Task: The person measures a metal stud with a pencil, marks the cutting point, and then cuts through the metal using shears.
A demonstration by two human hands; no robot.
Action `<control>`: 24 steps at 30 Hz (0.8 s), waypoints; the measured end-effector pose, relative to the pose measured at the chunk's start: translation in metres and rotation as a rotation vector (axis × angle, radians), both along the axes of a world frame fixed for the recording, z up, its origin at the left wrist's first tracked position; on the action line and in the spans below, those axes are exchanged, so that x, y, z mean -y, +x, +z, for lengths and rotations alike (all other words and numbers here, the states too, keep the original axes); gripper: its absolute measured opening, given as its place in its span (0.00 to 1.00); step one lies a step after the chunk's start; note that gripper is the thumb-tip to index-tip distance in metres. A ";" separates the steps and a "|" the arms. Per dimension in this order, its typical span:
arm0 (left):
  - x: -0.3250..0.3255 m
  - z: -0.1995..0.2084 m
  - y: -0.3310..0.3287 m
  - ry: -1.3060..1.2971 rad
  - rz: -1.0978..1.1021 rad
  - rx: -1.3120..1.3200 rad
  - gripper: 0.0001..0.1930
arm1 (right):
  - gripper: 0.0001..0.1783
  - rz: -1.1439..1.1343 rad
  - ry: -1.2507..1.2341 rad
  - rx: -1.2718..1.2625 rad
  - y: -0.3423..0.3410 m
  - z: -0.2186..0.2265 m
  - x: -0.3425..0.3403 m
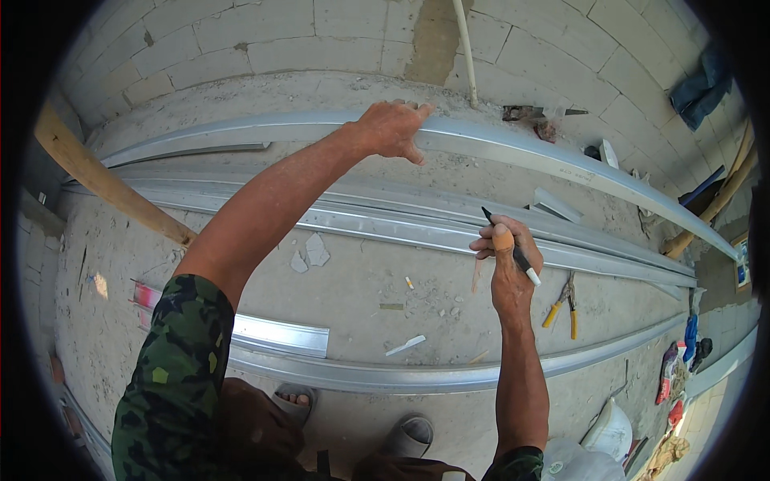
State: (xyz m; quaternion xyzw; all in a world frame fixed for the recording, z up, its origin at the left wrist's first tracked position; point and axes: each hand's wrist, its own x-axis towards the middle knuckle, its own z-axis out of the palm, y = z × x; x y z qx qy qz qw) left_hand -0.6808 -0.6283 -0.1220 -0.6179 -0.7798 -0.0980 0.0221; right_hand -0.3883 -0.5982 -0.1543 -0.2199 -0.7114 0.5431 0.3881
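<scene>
Over the floor (361,280), a long metal strip (497,143), grasped by the left hand (391,130): probably light, bendy, slick; best held by its edges near mid-length. Right hand (509,252): gripping a marker (523,263).

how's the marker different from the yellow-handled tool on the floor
Place: the marker is held in the right hand, while the yellow-handled tool lies on the floor.
Colour: the marker is black with a white end; the tool has yellow handles.
Shape: the marker is one straight, slim stick; the tool has two handles, spread apart.
Shared: both are on the right side of the view.
</scene>
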 end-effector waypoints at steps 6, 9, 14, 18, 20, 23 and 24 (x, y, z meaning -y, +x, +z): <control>-0.007 -0.009 -0.006 0.005 -0.029 -0.052 0.45 | 0.14 -0.071 0.006 -0.181 -0.059 -0.001 -0.020; -0.008 -0.006 -0.005 -0.014 -0.032 -0.049 0.42 | 0.14 -0.129 0.209 -0.223 -0.081 -0.011 -0.034; -0.008 -0.009 -0.007 -0.020 -0.055 -0.049 0.39 | 0.14 -0.215 0.389 -0.140 -0.100 -0.016 -0.035; -0.009 -0.010 -0.010 0.010 -0.082 -0.052 0.38 | 0.15 -0.223 0.482 -0.083 -0.106 -0.023 -0.037; -0.008 -0.011 -0.010 0.004 -0.086 -0.045 0.37 | 0.15 -0.228 0.484 -0.063 -0.108 -0.023 -0.036; -0.009 -0.010 -0.010 0.010 -0.089 -0.049 0.37 | 0.15 -0.233 0.510 -0.063 -0.112 -0.021 -0.040; -0.009 -0.009 -0.010 -0.006 -0.085 -0.041 0.36 | 0.15 -0.232 0.524 -0.082 -0.113 -0.023 -0.040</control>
